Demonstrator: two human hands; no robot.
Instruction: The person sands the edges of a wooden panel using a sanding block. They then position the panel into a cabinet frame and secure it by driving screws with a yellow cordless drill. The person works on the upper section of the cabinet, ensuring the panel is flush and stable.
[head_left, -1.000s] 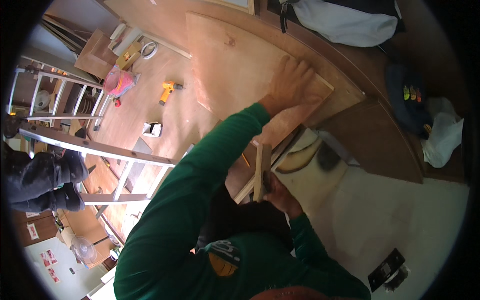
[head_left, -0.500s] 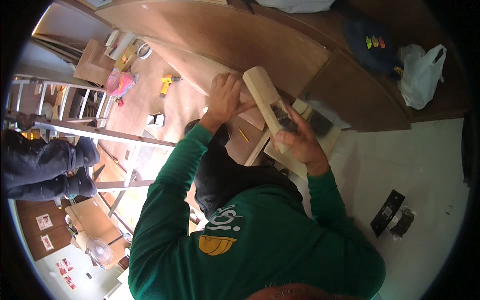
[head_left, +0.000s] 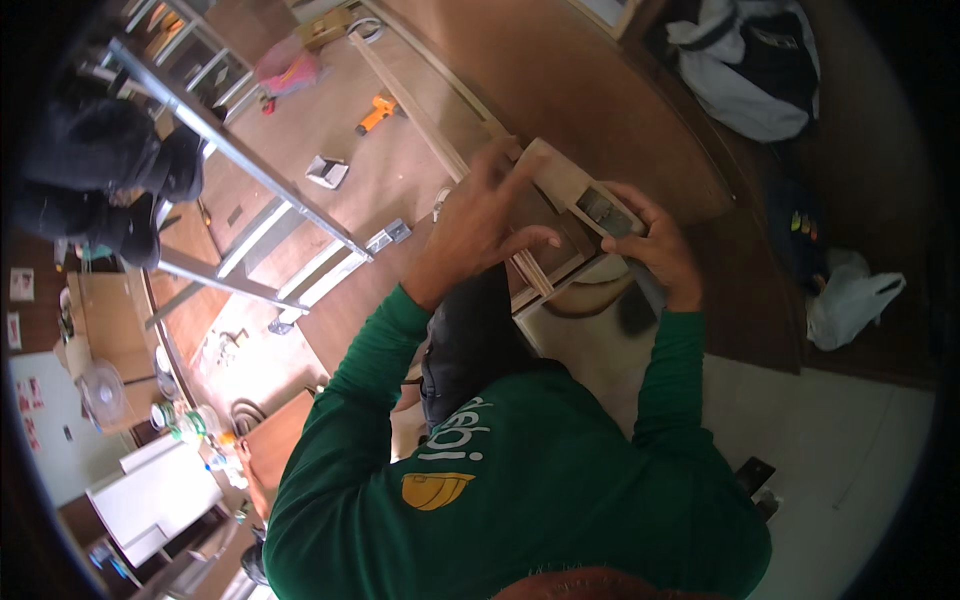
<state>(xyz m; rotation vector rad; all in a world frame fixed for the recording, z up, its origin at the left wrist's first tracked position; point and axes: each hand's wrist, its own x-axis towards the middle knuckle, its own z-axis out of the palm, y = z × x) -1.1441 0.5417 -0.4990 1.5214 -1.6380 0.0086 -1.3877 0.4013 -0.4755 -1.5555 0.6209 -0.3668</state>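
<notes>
A wooden hand plane (head_left: 563,178) with a dark opening in its body is tilted in front of me. My right hand (head_left: 662,250) grips its near end, thumb on one side and fingers wrapped round the other. Beside its far end is my left hand (head_left: 482,222), fingers stretched out and thumb spread, with nothing held. Whether the left fingertips touch the plane I cannot tell. Below both hands are pale wood strips (head_left: 532,272) forming a frame edge, close to my dark trouser leg (head_left: 470,325).
A metal ladder (head_left: 285,195) stands at the left, with another person's dark-clothed legs (head_left: 120,180) on it. An orange power drill (head_left: 378,115) lies on the floor beyond. A white plastic bag (head_left: 850,303) and a black-and-white bag (head_left: 755,75) are at the right.
My left hand has opened from a closed shape, its thumb now spread. The plane has turned in my right hand, showing more of its opening. The whole view has swung round.
</notes>
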